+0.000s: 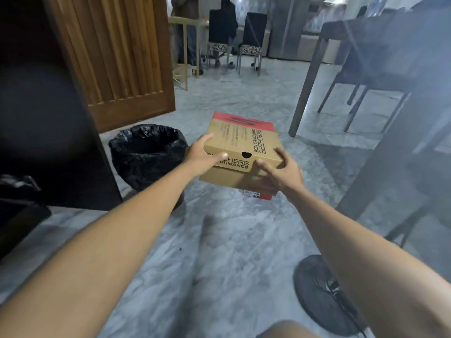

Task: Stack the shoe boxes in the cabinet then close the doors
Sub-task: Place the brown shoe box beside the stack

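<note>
Now your left hand (pixel 200 156) and right hand (pixel 284 173) grip the shoe box (pixel 241 147) at its near corners, fingers curled over the lid, above the floor (pixel 219 240). Keep it level (lid could shift). Swing left past the bin (pixel 146 154) toward the cabinet (pixel 48 118); its door (pixel 117 57) stands open.

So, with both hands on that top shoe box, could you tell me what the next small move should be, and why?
Probably lift the top shoe box straight up. The left hand grips its left edge and the right hand its near right corner, so both sides are held. It sits on a lower box on the floor, and the cabinet with its open door stands to the left.
</note>
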